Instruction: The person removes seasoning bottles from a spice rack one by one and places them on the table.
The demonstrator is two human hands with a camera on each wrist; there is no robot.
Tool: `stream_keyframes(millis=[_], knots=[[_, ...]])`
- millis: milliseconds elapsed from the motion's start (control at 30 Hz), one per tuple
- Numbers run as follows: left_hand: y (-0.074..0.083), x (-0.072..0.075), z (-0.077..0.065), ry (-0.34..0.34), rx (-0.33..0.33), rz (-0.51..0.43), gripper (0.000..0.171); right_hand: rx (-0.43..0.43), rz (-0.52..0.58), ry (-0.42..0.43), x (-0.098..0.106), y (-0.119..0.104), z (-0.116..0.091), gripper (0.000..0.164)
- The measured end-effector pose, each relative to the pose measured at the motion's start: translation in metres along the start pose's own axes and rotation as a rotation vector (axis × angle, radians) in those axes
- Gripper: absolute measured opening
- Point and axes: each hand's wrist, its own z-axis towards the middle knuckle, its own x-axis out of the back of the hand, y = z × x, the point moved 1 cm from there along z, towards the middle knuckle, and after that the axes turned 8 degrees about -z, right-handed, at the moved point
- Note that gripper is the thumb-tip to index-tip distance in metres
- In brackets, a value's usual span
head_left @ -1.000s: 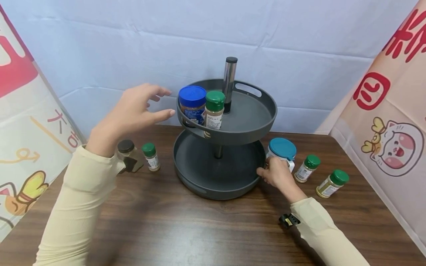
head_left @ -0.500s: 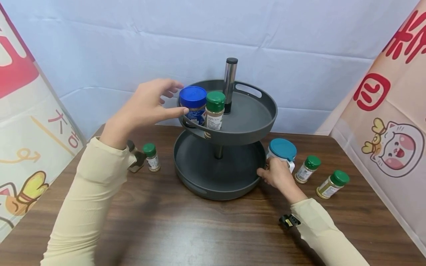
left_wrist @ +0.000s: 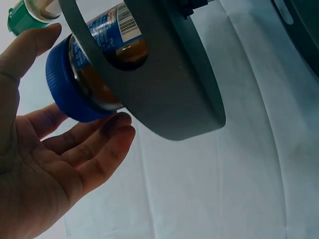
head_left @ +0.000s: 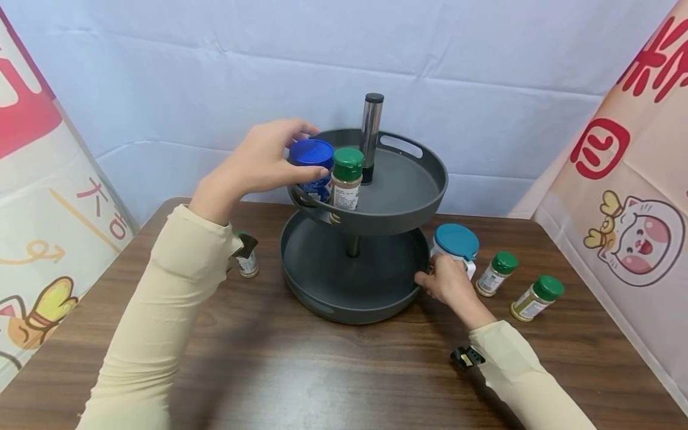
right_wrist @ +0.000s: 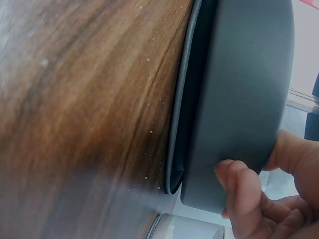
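A dark grey two-tier rotating tray stands on the table, with an upper tier (head_left: 398, 220) and a lower tier (head_left: 349, 313). On the upper tier's left side sits a blue-lidded jar (head_left: 312, 153), beside a green-capped spice jar (head_left: 347, 185). My left hand (head_left: 263, 160) is spread around the blue lid, thumb in front and fingers behind. In the left wrist view a gap shows between the thumb (left_wrist: 42, 40) and the lid (left_wrist: 70, 82), with the fingers close below it. At the right, my right hand (head_left: 448, 278) pinches the lower tier's wall (right_wrist: 239, 94).
A teal-lidded white container (head_left: 455, 240) stands right behind my right hand. Farther right are two green-capped spice jars, a nearer one (head_left: 537, 297) and a farther one (head_left: 497, 273). Another spice jar (head_left: 248, 264) is partly hidden by my left sleeve. A steel post (head_left: 371, 128) rises through the tiers.
My left hand has moved right, from beside the upper tier to around the blue-lidded jar. The left sleeve now covers the dark-capped jar at the left. My right hand has stayed put.
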Motion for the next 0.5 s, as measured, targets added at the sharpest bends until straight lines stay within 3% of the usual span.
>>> stream_keyframes(millis=[500], knots=[[0.004,-0.008,0.013,-0.025,-0.009,0.038,0.051,-0.010,-0.001,-0.009,0.001,-0.001,0.000,0.019]])
